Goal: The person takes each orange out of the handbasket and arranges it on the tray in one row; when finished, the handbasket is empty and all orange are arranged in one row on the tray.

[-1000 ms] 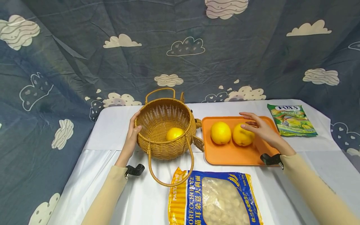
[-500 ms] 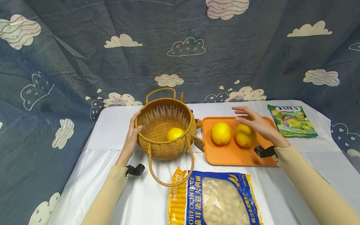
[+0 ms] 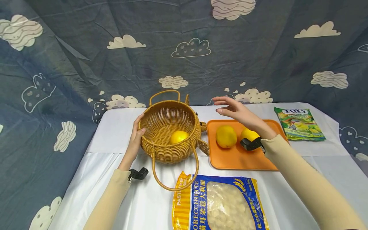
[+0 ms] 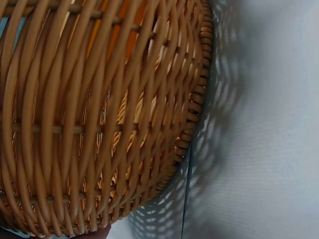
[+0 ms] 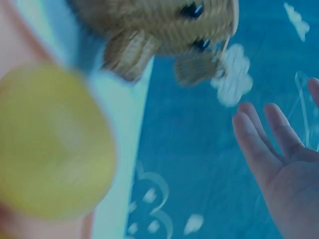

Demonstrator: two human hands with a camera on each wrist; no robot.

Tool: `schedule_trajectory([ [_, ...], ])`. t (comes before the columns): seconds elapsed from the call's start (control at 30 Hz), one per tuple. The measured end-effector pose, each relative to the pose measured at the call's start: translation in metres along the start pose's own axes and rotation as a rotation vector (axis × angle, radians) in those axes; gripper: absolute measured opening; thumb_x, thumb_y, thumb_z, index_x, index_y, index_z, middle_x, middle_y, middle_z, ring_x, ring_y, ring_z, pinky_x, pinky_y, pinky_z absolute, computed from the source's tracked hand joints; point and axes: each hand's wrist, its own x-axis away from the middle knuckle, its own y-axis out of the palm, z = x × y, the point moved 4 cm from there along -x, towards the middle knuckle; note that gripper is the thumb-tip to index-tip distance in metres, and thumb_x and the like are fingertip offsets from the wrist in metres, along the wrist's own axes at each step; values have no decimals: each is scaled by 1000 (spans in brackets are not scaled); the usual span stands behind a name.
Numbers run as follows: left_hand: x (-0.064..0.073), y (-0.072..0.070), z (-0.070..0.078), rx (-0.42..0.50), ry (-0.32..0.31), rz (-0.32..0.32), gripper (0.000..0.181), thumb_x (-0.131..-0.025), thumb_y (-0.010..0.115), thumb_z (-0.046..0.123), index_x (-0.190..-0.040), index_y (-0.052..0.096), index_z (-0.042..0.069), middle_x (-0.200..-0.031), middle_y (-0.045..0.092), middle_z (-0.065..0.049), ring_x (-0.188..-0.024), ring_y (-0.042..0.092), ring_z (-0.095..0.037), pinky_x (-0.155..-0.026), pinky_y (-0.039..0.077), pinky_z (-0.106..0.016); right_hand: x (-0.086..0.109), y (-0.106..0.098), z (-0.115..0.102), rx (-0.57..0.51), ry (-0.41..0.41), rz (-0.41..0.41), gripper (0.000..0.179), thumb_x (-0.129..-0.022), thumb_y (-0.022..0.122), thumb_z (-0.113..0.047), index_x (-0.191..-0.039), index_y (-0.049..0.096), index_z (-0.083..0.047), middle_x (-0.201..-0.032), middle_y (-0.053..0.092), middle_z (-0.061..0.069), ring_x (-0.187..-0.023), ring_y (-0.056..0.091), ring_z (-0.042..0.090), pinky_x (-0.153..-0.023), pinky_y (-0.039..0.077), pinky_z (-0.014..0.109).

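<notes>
Toward the far edge of the counter point(image 3: 113, 135) stood the basket point(image 3: 169, 155), one fruit point(image 3: 179, 136) inside; just right of it lay the tray point(image 3: 230, 159), bearing two more fruits point(image 3: 226, 136); by the far right corner, the Fox's packet point(image 3: 300, 124); before basket and tray, the pasta bag point(image 3: 230, 204).

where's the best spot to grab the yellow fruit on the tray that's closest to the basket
Probably across its widest part, gripping opposite sides, with the right hand coming from above. The yellow fruit is round with no handle, its top is uncovered, and the shallow orange tray leaves its sides largely exposed.
</notes>
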Motion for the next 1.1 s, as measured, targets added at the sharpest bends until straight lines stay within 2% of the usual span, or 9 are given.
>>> schedule_trajectory([
  [0.23,0,-1,1,-17,-7,2,61,-93,36,17,-151,19,5,-155,16,-15,-141,14,-32,-112,12,-47,-37,32,-39,-66,-116,-197,50,-97,55,-21,-144,41,-13,-138,45,12,-120,50,33,-97,43,45],
  [0.43,0,-1,2,-1,-3,-1,61,-93,35,16,-151,19,5,-155,16,-15,-141,15,-33,-111,13,-46,-70,59,-59,-110,-95,-399,50,-96,55,-23,-143,41,-12,-136,46,13,-114,56,30,-95,45,47],
  [0.6,0,-1,0,-8,-7,-2,61,-93,35,16,-151,19,6,-155,16,-15,-141,15,-34,-111,14,-48,-92,76,-65,-94,-12,-548,52,-97,54,-22,-145,38,-10,-138,43,14,-113,56,28,-94,46,43],
  [0.83,-1,-1,-1,-9,-16,-1,61,-93,35,16,-151,19,6,-155,16,-15,-140,16,-35,-111,15,-48,-111,90,-62,-80,127,-734,53,-98,52,-17,-147,34,-8,-137,39,17,-107,55,32,-93,46,42],
  [0.97,-1,0,-1,-14,-19,2,61,-93,35,16,-151,19,6,-155,16,-15,-141,16,-34,-111,14,-49,-117,96,-57,-30,239,-797,53,-98,51,-17,-148,33,-12,-141,36,12,-97,58,29,-91,47,42],
  [1.1,0,0,1,-16,-22,6,61,-93,35,16,-151,19,7,-155,16,-14,-141,16,-32,-111,14,-48,-120,106,-52,49,352,-847,54,-98,52,-19,-148,34,-16,-149,27,11,-93,60,38,-90,47,44],
])
